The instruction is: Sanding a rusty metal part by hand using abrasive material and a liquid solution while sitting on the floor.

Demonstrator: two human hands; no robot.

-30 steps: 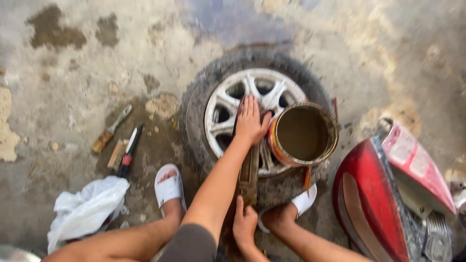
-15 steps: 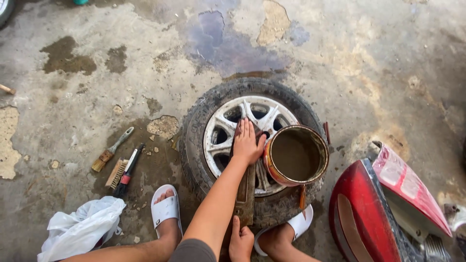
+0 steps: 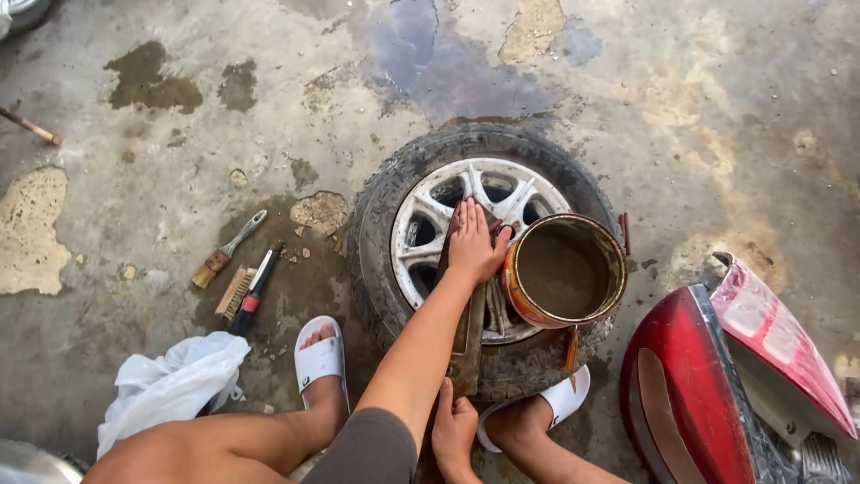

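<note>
A worn black tyre on a silver spoked alloy wheel [image 3: 421, 233] lies flat on the stained concrete floor [image 3: 717, 116]. The left hand [image 3: 473, 242] presses flat on the spokes, fingers spread wide, gripping nothing. At its 6 o'clock, the right hand [image 3: 454, 428] wraps around the lower end of a long flat rusty metal bar [image 3: 468, 336] laid across the wheel. At 3 o'clock of the left hand, touching its thumb, a round rusty tin of brown liquid [image 3: 564, 269] sits on the wheel. Two brushes [image 3: 228, 269] lie at 9 o'clock on the floor.

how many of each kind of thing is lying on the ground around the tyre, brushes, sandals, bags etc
brushes: 3
white sandals: 2
white plastic bag: 1
wheel with tyre: 1
round can on the wheel: 1
total: 8
</note>
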